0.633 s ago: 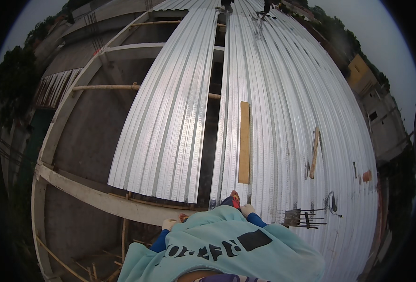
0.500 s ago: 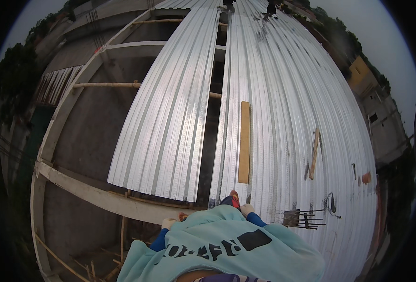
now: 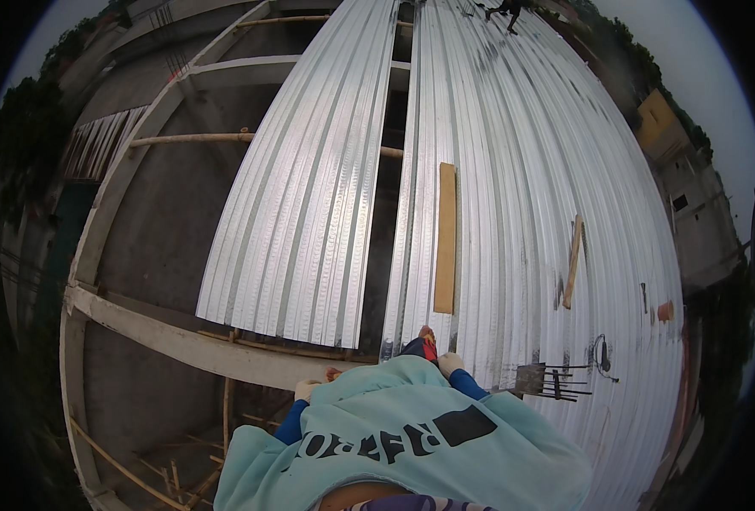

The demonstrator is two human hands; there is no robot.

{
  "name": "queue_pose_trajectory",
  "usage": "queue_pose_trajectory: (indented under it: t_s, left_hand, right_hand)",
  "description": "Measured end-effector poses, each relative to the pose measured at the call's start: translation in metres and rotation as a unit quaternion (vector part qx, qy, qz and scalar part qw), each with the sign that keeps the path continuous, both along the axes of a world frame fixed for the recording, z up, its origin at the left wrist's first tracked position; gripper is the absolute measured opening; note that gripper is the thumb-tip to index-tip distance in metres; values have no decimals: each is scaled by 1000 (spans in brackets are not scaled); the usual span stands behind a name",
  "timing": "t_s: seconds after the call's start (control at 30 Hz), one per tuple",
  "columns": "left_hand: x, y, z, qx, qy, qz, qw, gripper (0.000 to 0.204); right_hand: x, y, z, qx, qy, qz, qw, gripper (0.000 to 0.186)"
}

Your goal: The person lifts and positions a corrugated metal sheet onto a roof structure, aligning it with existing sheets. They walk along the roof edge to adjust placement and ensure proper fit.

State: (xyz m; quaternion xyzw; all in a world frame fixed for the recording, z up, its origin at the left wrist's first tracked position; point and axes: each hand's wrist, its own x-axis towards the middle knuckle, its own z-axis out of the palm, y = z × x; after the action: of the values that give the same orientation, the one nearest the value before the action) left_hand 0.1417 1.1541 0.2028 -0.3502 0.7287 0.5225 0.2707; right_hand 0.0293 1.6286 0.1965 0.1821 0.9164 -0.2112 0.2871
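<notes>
My left hand (image 3: pixel 307 389), pale and perhaps gloved, sits at the left side of my light-blue shirt (image 3: pixel 377 417), below a blue sleeve. On the other side, my right hand (image 3: pixel 450 363) is beside my knee, close to the ribbed metal sheets (image 3: pixel 488 255). Both hands are small in view and their fingers cannot be made out; I see no object in either. One bare foot (image 3: pixel 427 333) shows ahead of my right hand, near the end of a flat wooden board (image 3: pixel 445 243). A loose metal sheet (image 3: pixel 296 213) lies further left, across a dark gap.
Concrete beams (image 3: pixel 190 353) frame deep open bays at left, with bamboo poles (image 3: pixel 192 138) across them. Steel rods (image 3: pixel 565 381) stick up at right, near a dark loop of wire (image 3: pixel 601 358). A thin wood strip (image 3: pixel 573 262) lies beyond. Another person (image 3: pixel 508 13) is at the far end.
The view has tipped slightly downward, so the sheets and board sit higher in the picture. One far person has left the view; the other has shifted. My hands stay by my legs.
</notes>
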Motion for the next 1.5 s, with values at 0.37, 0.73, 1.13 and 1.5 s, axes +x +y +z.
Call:
queue_pose_trajectory:
  t_s: [0.37,0.73,1.13,1.5]
  left_hand:
    - [-11,4,-9,0,23,-22,1000,43]
    - [-14,7,5,-20,41,-47,998,43]
    - [-1,5,-45,11,28,-28,999,32]
    - [-2,-10,-26,-55,28,-35,997,37]
  right_hand:
    - [-10,31,-22,72,-19,187,980,42]
    - [-7,71,-23,-3,-46,229,972,32]
    - [-14,44,-21,81,-52,303,948,37]
    - [-8,14,13,-45,-53,83,994,48]
